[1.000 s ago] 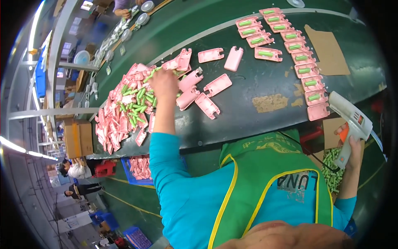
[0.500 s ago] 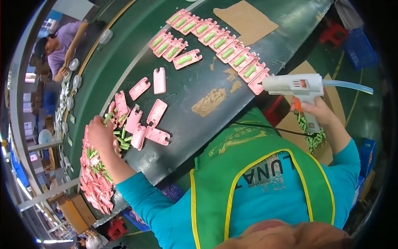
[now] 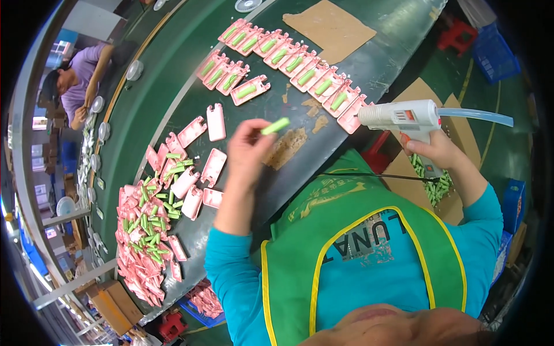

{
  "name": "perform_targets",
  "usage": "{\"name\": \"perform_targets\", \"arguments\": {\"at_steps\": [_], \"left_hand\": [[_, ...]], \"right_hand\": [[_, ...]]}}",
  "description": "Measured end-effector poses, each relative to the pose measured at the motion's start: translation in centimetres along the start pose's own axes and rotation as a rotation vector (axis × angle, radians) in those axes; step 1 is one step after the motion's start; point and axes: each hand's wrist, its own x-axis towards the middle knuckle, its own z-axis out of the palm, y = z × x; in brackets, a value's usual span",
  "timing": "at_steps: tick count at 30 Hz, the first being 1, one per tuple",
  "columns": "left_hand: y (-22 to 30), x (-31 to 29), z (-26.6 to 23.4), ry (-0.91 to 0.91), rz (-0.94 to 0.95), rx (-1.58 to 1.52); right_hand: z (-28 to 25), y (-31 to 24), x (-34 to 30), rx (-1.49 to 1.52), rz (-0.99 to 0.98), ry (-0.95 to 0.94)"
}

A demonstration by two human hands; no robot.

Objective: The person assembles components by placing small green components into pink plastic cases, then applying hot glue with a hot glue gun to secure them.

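My left hand (image 3: 247, 151) is raised over the table, pinching a green cylindrical battery (image 3: 275, 126) between thumb and fingers. My right hand (image 3: 440, 154) grips a white hot glue gun (image 3: 401, 115) with an orange trigger and a clear glue stick out of its back. Its nozzle is at the nearest pink plastic shell (image 3: 350, 119), the last of a slanting row; no battery shows in that shell. The other shells in the row (image 3: 306, 76) each hold a green battery, as do several shells (image 3: 250, 90) left of it. Loose pink shells (image 3: 214, 166) lie nearer my left arm.
A heap of pink parts (image 3: 138, 271) with green batteries on top covers the table's left end. Cardboard (image 3: 329, 29) lies at the far side. Beside me on the right is a carton of batteries (image 3: 438, 187). Across the green conveyor (image 3: 156, 86) a person (image 3: 86, 81) works.
My left hand has moved right from the pile, carrying a green battery over the table. My right hand stays with the glue gun at the last shell. The view has shifted slightly.
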Motion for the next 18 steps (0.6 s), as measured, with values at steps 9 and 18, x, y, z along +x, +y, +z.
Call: {"name": "perform_targets", "arguments": {"at_steps": [9, 18], "left_hand": [[-3.4, 1.3, 12.2, 0.093, 0.579, 0.699], [-5.0, 2.4, 14.8, 0.111, 0.675, 0.885]], "right_hand": [[-0.5, -0.2, 0.0, -0.014, 0.05, 0.034], [-1.3, 0.1, -0.9, 0.11, 0.003, 0.064]]}}
